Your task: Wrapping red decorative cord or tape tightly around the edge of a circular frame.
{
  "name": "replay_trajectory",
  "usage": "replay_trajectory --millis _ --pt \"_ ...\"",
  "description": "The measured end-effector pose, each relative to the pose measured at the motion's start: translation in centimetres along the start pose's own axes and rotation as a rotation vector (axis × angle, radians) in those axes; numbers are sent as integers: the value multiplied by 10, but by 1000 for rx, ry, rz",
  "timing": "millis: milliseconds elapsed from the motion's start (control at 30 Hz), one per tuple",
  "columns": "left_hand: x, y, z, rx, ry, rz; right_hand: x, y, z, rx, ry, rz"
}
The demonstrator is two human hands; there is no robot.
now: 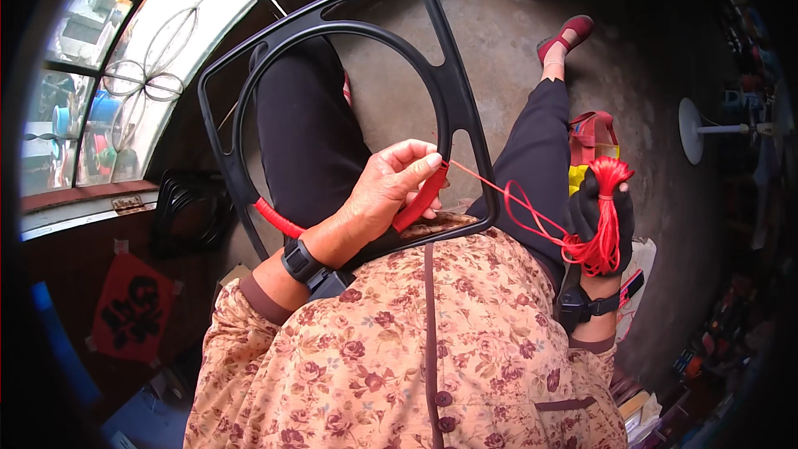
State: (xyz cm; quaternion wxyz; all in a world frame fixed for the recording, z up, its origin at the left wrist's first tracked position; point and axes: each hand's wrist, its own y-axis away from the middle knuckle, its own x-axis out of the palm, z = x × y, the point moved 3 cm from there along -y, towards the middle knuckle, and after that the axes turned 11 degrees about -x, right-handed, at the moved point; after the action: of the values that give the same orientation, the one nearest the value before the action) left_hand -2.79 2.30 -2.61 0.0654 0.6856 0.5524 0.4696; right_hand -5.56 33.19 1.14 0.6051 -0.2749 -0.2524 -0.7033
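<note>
1. Floral jacket [432, 366] fills the lower view, and just above it a black plastic frame [453, 87] rests across the person's lap, its lower rim lying against the jacket

2. Left hand [386, 191] sits on the frame's lower rim, fingers [416, 158] clenched around the red cord [420, 199] wrapped there, pinching the newest turn; a second wrapped patch of cord shows further left along the same rim

3. Right hand [600, 212], in a black glove, is held well to the right of the frame, fingers closed on a bundle of red cord [607, 199], with loose loops hanging below it

4. One strand runs from the frame's rim, beside the left fingers, across to the bundle; it looks fairly taut near the frame and slack near the glove

5. Risk, as I judge it: if the left fingers ease off, the last turns on the frame could spring loose and the wrapping would go slack or gappy

6. Hanging loops right of the frame could knot on themselves or catch the wrist strap [586, 308], so a pull would jam instead of feeding

7. Pulling hard with the frame only propped on the lap could tip or twist it away from the left hand

8. Floor [499, 41] beyond the frame is rough concrete, and a dropped bundle would unravel and pick up dirt
</note>
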Motion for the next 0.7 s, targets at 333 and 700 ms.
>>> replay_trajectory --millis 333,700 --pt "-1 -4 -5 35 -82 -51 8 -56 22 -271 445 48" --pt "-8 -3 -2 235 -340 -165 168 -59 -66 -643 1347 906"
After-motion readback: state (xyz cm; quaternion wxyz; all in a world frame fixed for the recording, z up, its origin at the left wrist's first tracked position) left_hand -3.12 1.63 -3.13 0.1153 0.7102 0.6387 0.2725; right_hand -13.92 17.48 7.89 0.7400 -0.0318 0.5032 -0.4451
